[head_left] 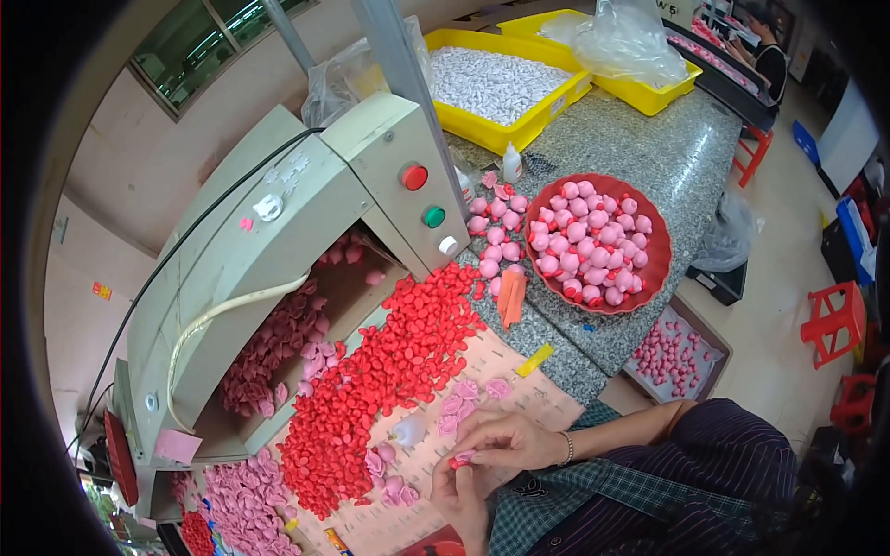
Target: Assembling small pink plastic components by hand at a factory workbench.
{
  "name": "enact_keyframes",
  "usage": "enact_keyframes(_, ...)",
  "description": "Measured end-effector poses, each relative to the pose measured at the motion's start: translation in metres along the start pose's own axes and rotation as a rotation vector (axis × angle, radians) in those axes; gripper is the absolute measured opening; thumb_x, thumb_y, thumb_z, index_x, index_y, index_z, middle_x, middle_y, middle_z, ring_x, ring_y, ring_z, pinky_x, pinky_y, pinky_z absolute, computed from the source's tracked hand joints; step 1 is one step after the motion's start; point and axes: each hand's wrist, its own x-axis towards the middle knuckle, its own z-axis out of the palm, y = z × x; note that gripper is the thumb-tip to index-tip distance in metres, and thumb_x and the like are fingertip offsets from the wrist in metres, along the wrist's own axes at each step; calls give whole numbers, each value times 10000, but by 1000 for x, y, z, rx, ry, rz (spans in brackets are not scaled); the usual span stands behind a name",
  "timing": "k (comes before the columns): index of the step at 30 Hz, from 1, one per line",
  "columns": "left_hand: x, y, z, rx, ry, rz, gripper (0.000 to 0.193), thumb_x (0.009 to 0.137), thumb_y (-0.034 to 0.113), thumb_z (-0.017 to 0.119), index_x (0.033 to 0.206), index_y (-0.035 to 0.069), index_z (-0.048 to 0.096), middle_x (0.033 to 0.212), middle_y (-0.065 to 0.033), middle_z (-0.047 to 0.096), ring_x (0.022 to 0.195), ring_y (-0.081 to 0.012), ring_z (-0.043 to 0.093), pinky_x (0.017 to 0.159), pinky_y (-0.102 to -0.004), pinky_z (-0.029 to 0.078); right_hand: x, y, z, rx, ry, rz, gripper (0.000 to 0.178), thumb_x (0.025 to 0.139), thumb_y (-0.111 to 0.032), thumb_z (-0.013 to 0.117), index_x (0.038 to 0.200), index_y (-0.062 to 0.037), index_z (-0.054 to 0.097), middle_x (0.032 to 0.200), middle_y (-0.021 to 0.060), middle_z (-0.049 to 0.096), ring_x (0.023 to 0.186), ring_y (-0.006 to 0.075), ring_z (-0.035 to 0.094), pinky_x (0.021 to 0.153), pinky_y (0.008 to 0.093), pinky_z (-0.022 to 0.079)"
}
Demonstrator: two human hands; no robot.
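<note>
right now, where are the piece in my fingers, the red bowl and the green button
Pink-and-red piece (464,455), head view, its pink part
Red bowl (660,248), head view, right inner wall
Green button (433,217), head view, middle of its face

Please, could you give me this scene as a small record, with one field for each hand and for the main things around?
left hand: holds a small red-and-pink piece
right hand: fingertips at the same piece
red pieces: loose pile between the hands and the machine
machine: pale grey-green, with a red button and a green button
bowl: red, filled with round pink-and-red pieces
yellow tray: holds small white pieces
bottle: white, upright, near the yellow tray
</note>
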Motion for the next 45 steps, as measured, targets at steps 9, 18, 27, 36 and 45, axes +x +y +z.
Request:
enact_keyframes(9,-7,-16,-3,-51,35,39,179,988,109,534,1078,-41,570,987,-91,627,879,-136,580,822,-273,482,-6,4,3,43,-50,17,261,886,-77,672,1143,-34,681,1091,61,571,893,109,562,746,234,453)
enact_keyframes(18,2,-1,3,112,68,-48,165,981,105,546,1074,-15,609,967,-51,634,875,-104,565,807,-250,472,6,-2,-8,-64,-101,5,342,827,-49,706,1167,-33,665,1178,72,576,1043,142,545,871,288,440)
enact_keyframes(27,0,-3,-12,-300,12,-183,211,992,113,558,1142,-30,600,991,-52,620,888,-106,560,821,-238,453,5,8,-3,150,-261,139,547,849,37,673,1369,22,505,1407,149,437,1005,103,558,787,222,461)
enact_keyframes(36,-4,7,-10,-437,-21,-259,249,999,135,548,1172,-39,587,1012,-59,621,922,-120,566,877,-268,464,6,13,1,260,-301,124,539,869,24,663,1379,27,490,1407,144,483,1086,104,564,802,214,482)
enact_keyframes(45,-4,8,-9,-472,-43,-241,253,1002,152,547,1164,-38,589,1053,-81,634,952,-143,592,901,-287,468,13,5,0,89,-238,27,396,841,-1,693,1232,17,628,1290,167,604,1075,181,636,869,298,521)
